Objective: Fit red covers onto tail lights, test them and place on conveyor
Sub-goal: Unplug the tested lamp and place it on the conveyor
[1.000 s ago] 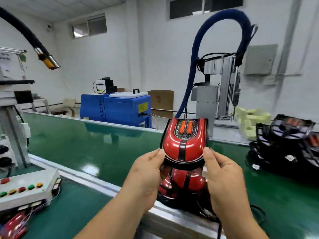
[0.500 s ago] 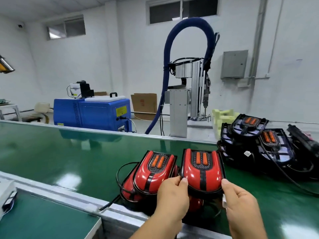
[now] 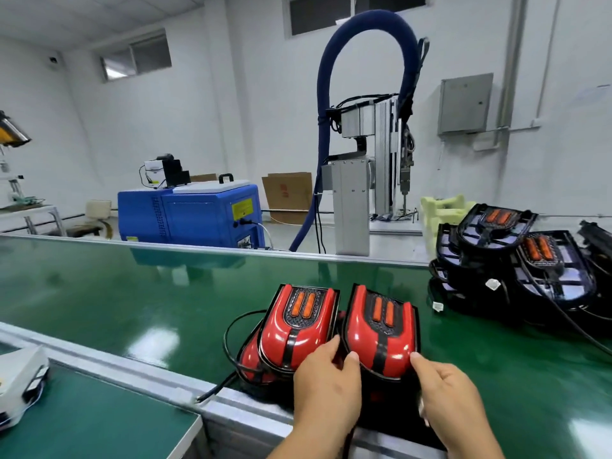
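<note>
A second ago the held tail light (image 3: 381, 336) was raised high over the stack, and half a second ago it hung beside it. Now it has come lower still, to the green conveyor belt (image 3: 132, 293) at lower centre. It sits side by side with the neighbouring tail light (image 3: 294, 329), their inner edges nearly touching. The hands and dark shadow hide its near end, so I cannot tell whether it rests fully on the belt.

The left hand (image 3: 326, 389) rises from the bottom edge with its back to the camera. Its thumb (image 3: 352, 359) lies on the lamp's near left corner, and one fingertip reaches into the gap between the two lamps. The right hand (image 3: 450, 392) mirrors it, thumb tip on the near right corner, other fingers hidden. Together they clasp the lamp by its near end.

The lamp's glossy red cover (image 3: 399, 349) has a black stripe down the middle. At the far end is a dark textured patch with two orange bars. The neighbouring lamp looks the same and lies on another red one, with a black cable (image 3: 231, 329) looping out to its left.

Uncovered black tail lights (image 3: 516, 260) are heaped on the belt at the right. Beyond the belt stand a blue machine (image 3: 192, 217) and an arching blue hose (image 3: 364, 24).
</note>
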`<state>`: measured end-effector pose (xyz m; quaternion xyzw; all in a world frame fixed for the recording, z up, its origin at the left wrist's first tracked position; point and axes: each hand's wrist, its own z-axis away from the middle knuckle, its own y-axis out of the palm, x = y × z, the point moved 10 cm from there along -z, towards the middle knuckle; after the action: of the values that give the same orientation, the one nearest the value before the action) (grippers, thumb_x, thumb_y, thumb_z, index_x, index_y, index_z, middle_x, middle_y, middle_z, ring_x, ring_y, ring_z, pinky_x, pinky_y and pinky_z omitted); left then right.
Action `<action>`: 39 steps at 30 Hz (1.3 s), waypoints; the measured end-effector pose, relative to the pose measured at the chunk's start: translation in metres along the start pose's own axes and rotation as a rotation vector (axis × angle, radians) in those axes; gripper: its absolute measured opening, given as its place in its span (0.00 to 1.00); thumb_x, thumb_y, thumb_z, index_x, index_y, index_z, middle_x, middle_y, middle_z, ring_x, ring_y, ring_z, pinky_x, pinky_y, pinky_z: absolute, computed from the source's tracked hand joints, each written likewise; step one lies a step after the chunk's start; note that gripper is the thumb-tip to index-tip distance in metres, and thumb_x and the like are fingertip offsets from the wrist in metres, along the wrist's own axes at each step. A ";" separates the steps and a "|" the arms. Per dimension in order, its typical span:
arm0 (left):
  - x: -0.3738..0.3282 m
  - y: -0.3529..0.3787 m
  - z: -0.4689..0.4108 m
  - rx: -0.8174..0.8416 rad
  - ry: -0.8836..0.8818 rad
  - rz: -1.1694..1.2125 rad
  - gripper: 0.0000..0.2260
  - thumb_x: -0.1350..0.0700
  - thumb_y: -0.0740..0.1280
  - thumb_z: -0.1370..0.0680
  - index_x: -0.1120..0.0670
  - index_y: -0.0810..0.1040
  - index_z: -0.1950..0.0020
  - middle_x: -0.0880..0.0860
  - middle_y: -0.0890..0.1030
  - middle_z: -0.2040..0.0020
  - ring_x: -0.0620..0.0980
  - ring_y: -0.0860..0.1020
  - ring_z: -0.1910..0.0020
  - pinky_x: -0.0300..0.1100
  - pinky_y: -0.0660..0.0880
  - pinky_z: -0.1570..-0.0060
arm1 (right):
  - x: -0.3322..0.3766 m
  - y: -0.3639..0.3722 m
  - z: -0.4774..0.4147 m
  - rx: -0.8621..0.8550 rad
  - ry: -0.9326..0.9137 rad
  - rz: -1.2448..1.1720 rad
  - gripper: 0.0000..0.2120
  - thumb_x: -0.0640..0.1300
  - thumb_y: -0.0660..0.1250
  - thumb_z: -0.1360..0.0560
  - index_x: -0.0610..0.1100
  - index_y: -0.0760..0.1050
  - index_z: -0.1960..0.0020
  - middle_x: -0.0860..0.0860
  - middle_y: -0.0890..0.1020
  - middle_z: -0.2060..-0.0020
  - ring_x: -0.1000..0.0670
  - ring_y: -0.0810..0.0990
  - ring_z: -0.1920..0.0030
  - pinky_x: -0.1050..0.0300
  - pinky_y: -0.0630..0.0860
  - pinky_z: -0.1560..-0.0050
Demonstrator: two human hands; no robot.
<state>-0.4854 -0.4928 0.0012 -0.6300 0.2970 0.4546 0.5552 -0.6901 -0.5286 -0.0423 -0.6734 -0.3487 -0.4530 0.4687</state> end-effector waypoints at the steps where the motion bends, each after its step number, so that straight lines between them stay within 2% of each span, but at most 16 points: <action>1: -0.001 0.002 0.000 0.005 0.008 -0.008 0.22 0.49 0.64 0.20 0.48 0.69 0.25 0.55 0.80 0.37 0.54 0.78 0.38 0.51 0.74 0.36 | -0.002 0.000 0.000 -0.005 0.007 -0.005 0.29 0.56 0.59 0.21 0.39 0.60 0.73 0.46 0.67 0.80 0.47 0.67 0.76 0.55 0.61 0.67; 3: -0.003 0.005 0.000 0.014 0.012 -0.007 0.22 0.49 0.63 0.19 0.48 0.68 0.25 0.57 0.80 0.36 0.55 0.77 0.36 0.51 0.74 0.35 | -0.004 -0.003 0.000 -0.046 -0.001 0.009 0.28 0.57 0.57 0.20 0.43 0.57 0.73 0.50 0.63 0.80 0.50 0.64 0.77 0.55 0.60 0.69; 4: -0.003 0.006 0.000 0.019 0.014 -0.003 0.23 0.49 0.63 0.19 0.48 0.67 0.25 0.57 0.79 0.35 0.55 0.77 0.35 0.52 0.74 0.35 | -0.008 -0.005 0.000 -0.073 0.001 0.007 0.28 0.57 0.56 0.20 0.43 0.59 0.74 0.51 0.65 0.80 0.51 0.66 0.76 0.54 0.62 0.69; 6: -0.003 0.009 0.000 0.030 0.019 0.002 0.23 0.50 0.62 0.19 0.49 0.66 0.24 0.58 0.78 0.34 0.56 0.76 0.34 0.52 0.73 0.35 | -0.015 -0.005 -0.001 -0.096 0.029 -0.028 0.28 0.56 0.57 0.20 0.42 0.71 0.73 0.52 0.76 0.77 0.51 0.75 0.69 0.54 0.69 0.64; 8: -0.003 0.010 -0.001 0.039 0.031 -0.006 0.24 0.50 0.62 0.19 0.49 0.64 0.23 0.58 0.78 0.34 0.56 0.76 0.34 0.52 0.73 0.35 | -0.015 -0.004 0.000 -0.099 0.041 -0.078 0.23 0.56 0.58 0.21 0.51 0.79 0.70 0.59 0.80 0.71 0.56 0.77 0.61 0.54 0.70 0.60; 10: -0.004 0.009 -0.002 0.036 0.045 -0.020 0.24 0.49 0.61 0.18 0.50 0.63 0.22 0.57 0.78 0.34 0.54 0.76 0.34 0.50 0.74 0.35 | -0.014 -0.003 0.000 -0.096 0.033 -0.108 0.19 0.54 0.58 0.20 0.58 0.80 0.66 0.66 0.78 0.66 0.58 0.77 0.56 0.54 0.70 0.52; 13: -0.006 0.008 -0.003 0.017 0.080 -0.058 0.23 0.48 0.61 0.18 0.50 0.64 0.23 0.49 0.77 0.34 0.45 0.76 0.37 0.43 0.73 0.35 | -0.016 -0.002 -0.004 -0.082 0.033 -0.113 0.15 0.52 0.58 0.19 0.54 0.82 0.56 0.60 0.82 0.57 0.52 0.78 0.49 0.53 0.71 0.47; 15: -0.008 0.012 -0.004 0.016 0.099 -0.050 0.22 0.49 0.61 0.18 0.50 0.65 0.23 0.45 0.77 0.37 0.42 0.76 0.40 0.39 0.73 0.37 | -0.018 -0.006 -0.006 -0.119 0.048 -0.135 0.15 0.51 0.60 0.20 0.51 0.84 0.58 0.57 0.84 0.55 0.52 0.79 0.49 0.52 0.73 0.48; 20: -0.009 0.045 0.001 0.080 0.095 0.021 0.20 0.50 0.61 0.18 0.49 0.71 0.26 0.52 0.78 0.35 0.52 0.76 0.35 0.49 0.72 0.33 | -0.034 -0.038 -0.005 -0.242 0.134 -0.326 0.13 0.49 0.64 0.21 0.43 0.81 0.43 0.51 0.84 0.47 0.48 0.79 0.41 0.43 0.72 0.35; 23: -0.011 0.075 0.007 0.150 0.089 0.052 0.19 0.51 0.61 0.18 0.51 0.72 0.28 0.57 0.78 0.34 0.56 0.75 0.34 0.52 0.72 0.33 | -0.034 -0.080 0.003 -0.365 0.113 -0.288 0.13 0.48 0.67 0.22 0.41 0.82 0.44 0.48 0.84 0.48 0.48 0.79 0.43 0.47 0.71 0.35; 26: -0.009 0.105 0.013 0.235 0.055 0.029 0.19 0.51 0.60 0.18 0.52 0.73 0.28 0.59 0.77 0.33 0.57 0.75 0.33 0.52 0.72 0.33 | -0.026 -0.116 0.014 -0.431 0.095 -0.078 0.13 0.50 0.67 0.23 0.43 0.84 0.47 0.47 0.84 0.52 0.49 0.77 0.48 0.53 0.68 0.44; 30: 0.007 0.121 0.013 0.272 -0.036 -0.023 0.19 0.51 0.60 0.19 0.56 0.74 0.30 0.59 0.77 0.33 0.57 0.75 0.34 0.49 0.71 0.33 | -0.027 -0.118 0.012 -0.327 0.133 0.076 0.12 0.47 0.66 0.22 0.40 0.84 0.48 0.42 0.84 0.47 0.41 0.78 0.42 0.50 0.69 0.45; 33: 0.023 0.116 0.012 0.257 -0.085 -0.038 0.14 0.53 0.61 0.20 0.53 0.81 0.39 0.56 0.83 0.45 0.53 0.83 0.47 0.39 0.78 0.47 | -0.029 -0.102 0.007 -0.207 0.114 0.214 0.13 0.46 0.63 0.21 0.41 0.83 0.45 0.43 0.83 0.43 0.42 0.77 0.41 0.52 0.69 0.46; 34: 0.026 0.115 0.012 0.257 -0.093 -0.034 0.13 0.53 0.61 0.21 0.54 0.82 0.43 0.56 0.84 0.49 0.53 0.84 0.50 0.39 0.79 0.49 | -0.031 -0.099 0.006 -0.190 0.109 0.262 0.13 0.46 0.62 0.20 0.43 0.83 0.44 0.44 0.83 0.42 0.42 0.77 0.41 0.52 0.70 0.45; 37: 0.038 0.117 0.007 0.242 -0.172 -0.024 0.15 0.52 0.62 0.21 0.60 0.82 0.44 0.61 0.83 0.46 0.58 0.83 0.47 0.47 0.79 0.44 | -0.034 -0.093 0.006 -0.139 0.129 0.390 0.14 0.49 0.60 0.20 0.47 0.83 0.44 0.46 0.83 0.42 0.43 0.77 0.47 0.53 0.70 0.49; 39: 0.041 0.117 0.005 0.228 -0.222 0.020 0.15 0.53 0.63 0.21 0.63 0.80 0.43 0.63 0.82 0.44 0.61 0.82 0.45 0.52 0.79 0.43 | -0.032 -0.090 0.007 -0.105 0.117 0.422 0.14 0.49 0.59 0.20 0.49 0.84 0.49 0.46 0.84 0.48 0.45 0.74 0.54 0.55 0.69 0.54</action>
<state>-0.5726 -0.5072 -0.0864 -0.5059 0.2899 0.4902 0.6479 -0.7794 -0.4951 -0.0448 -0.7275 -0.1483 -0.4005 0.5370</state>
